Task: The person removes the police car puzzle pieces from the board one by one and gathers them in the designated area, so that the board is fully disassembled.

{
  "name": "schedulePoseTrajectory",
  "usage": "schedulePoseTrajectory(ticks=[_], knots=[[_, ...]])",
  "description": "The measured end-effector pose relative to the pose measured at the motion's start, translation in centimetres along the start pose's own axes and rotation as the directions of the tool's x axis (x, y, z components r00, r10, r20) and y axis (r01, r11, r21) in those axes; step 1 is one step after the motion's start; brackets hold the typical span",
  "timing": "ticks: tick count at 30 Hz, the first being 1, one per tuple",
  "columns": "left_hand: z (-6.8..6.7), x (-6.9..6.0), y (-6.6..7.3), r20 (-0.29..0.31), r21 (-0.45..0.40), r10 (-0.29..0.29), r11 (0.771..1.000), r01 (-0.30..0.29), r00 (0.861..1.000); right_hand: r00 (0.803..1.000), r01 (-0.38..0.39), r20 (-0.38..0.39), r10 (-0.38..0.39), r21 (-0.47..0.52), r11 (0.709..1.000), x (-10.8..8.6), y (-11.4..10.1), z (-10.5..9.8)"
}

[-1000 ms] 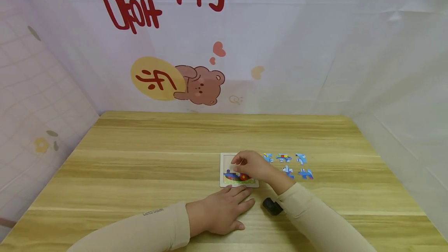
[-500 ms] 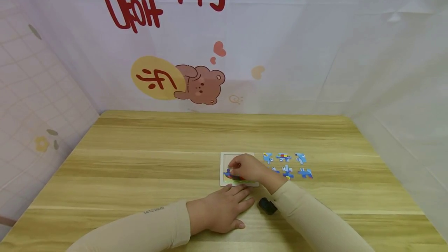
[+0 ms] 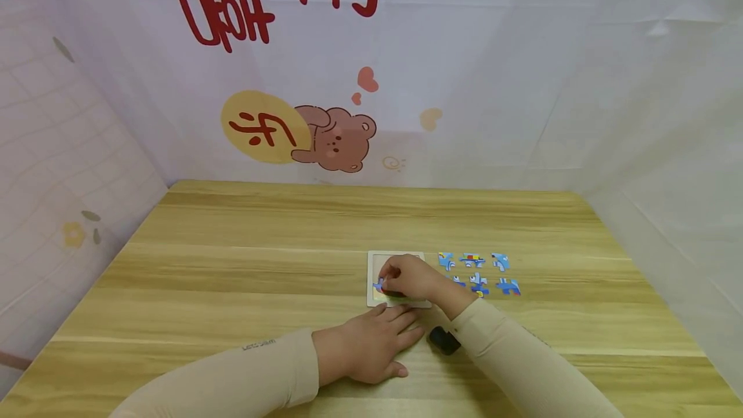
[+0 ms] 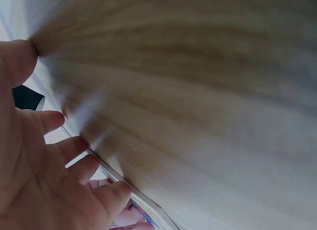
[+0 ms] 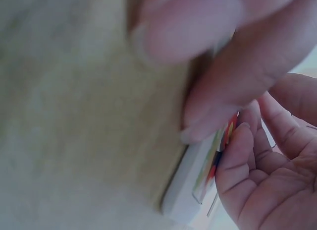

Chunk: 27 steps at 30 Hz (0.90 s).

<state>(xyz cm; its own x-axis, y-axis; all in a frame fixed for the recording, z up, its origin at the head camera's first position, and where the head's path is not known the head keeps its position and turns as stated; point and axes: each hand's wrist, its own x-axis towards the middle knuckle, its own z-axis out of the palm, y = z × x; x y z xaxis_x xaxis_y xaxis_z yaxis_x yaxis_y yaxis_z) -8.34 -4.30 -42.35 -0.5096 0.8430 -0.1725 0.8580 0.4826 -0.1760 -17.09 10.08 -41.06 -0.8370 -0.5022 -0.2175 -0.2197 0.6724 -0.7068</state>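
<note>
Wooden table (image 3: 249, 231), white cloth (image 3: 493, 76), printed bear (image 3: 341, 142)

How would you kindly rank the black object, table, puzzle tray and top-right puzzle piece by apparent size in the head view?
Table
Puzzle tray, partly covered by the right hand
Black object
Top-right puzzle piece

We record a pale, square puzzle tray (image 3: 369, 279) flat on the table (image 3: 261, 231), right of centre, its sides roughly parallel to the table's edges. Along its near edge we note a picture section (image 5: 213, 165) in green, yellow, red and blue, mostly covered; bare backing shows toward the far-left corner. Off the tray's right edge we count six loose pieces (image 3: 473, 260), mainly blue, lying apart in two rows of three, the near-left one partly hidden.
</note>
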Motion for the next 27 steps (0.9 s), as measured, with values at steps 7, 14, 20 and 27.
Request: schedulePoseTrajectory(ticks=[7,14,20,27], knots=[[0.03,0.00,0.05,0.006,-0.007,-0.004,1.000,0.004,1.000,1.000,0.011,-0.010,-0.010,0.094,0.996,-0.06,0.35,0.07],[0.20,0.06,-0.02,-0.004,-0.012,0.001,1.000,-0.001,1.000,1.000,-0.007,-0.012,0.009,0.188,0.982,0.01,0.20,0.07],[0.25,0.10,-0.03,-0.004,-0.013,-0.003,1.000,0.003,1.000,1.000,-0.016,-0.020,0.021,0.233,0.972,0.10,0.36,0.20],[0.26,0.17,-0.03,-0.006,-0.010,-0.004,1.000,0.003,1.000,1.000,-0.006,-0.021,0.014,0.326,0.945,0.04,0.61,0.05]])
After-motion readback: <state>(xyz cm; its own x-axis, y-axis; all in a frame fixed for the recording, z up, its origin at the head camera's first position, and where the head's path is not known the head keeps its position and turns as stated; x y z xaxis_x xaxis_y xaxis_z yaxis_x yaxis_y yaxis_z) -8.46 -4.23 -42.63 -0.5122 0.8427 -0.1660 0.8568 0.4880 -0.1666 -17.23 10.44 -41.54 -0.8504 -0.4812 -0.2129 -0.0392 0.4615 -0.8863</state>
